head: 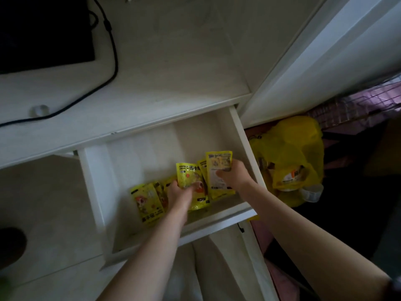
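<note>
- While both arms reach down into the open white drawer (245, 146) at mid-frame, the step in hand looks like stowing yellow snack packets along its front wall.
- The left hand (180, 191) has its fingers curled round one yellow packet (187, 173), held nearly upright at lower centre, with its bottom end down near the drawer floor.
- The right hand (235, 173) grasps a second yellow packet (218, 164) by its right edge. It is just right of the first, and another packet is partly hidden between the two.
- A leaning row of packets (147, 200) already sits in the drawer, just left of the left hand.
- A yellow plastic bag (288, 153) lies on the floor at the right of the frame, beside the drawer, with more packaged goods showing in its mouth. It is probably the supply.
- The next move probably calls for seating each held packet against the row, facing the same way. The hands should let go one at a time, so that the leaning packets do not slide flat.
</note>
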A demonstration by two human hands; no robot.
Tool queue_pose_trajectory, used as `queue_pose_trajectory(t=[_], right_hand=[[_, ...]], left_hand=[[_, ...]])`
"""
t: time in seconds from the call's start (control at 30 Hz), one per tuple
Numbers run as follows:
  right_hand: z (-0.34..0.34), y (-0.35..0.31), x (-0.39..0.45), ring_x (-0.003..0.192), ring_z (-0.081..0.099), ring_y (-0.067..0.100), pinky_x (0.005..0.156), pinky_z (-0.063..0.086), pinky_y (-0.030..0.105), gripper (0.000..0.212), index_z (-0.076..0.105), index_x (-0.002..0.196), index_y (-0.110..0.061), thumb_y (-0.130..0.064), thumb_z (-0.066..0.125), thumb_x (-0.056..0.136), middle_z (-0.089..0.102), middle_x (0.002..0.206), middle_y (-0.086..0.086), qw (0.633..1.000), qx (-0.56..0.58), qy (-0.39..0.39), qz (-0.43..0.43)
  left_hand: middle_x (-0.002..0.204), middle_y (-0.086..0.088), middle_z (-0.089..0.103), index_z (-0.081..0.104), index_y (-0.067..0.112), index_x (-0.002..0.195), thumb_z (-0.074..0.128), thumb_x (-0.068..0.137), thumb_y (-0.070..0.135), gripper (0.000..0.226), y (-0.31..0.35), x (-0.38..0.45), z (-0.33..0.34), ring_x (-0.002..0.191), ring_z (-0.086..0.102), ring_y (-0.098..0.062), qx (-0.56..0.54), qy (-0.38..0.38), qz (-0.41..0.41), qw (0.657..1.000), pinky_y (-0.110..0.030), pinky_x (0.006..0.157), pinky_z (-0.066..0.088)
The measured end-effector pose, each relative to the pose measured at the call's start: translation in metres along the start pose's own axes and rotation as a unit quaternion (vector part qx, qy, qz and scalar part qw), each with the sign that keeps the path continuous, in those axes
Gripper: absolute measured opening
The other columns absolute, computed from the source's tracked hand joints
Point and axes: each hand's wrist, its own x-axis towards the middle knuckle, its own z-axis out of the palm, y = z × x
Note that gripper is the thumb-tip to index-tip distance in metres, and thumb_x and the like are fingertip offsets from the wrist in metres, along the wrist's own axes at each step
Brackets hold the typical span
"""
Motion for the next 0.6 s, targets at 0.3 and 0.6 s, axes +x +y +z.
queue_pose_trajectory(t=[0.3,0.6], right_hand=[[0.003,0.016,0.024,0.116,0.057,0.031,0.093,0.046,0.034,0.029,0.061,0.119,-0.003,-0.006,0.058,0.090,0.062,0.123,0.017,0.998,-0.018,-0.041,0.050],[0.001,0.024,0.023,0.120,0.052,0.033,0.100,0.044,0.036,0.040,0.046,0.130,-0.002,-0.008,0.053,0.092,0.055,0.130,0.019,0.987,-0.145,-0.074,-0.008]], left_hand=[[0.123,-0.009,0.062,0.053,0.011,0.128,0.080,0.073,0.037,0.066,-0.016,0.015,0.003,0.109,0.058,-0.027,0.033,0.013,-0.007,0.999,-0.040,0.092,0.048],[0.105,-0.007,0.067,0.059,0.007,0.110,0.072,0.082,0.032,0.040,-0.011,0.013,-0.004,0.089,0.062,-0.023,0.180,0.036,0.084,0.979,-0.032,0.073,0.048]])
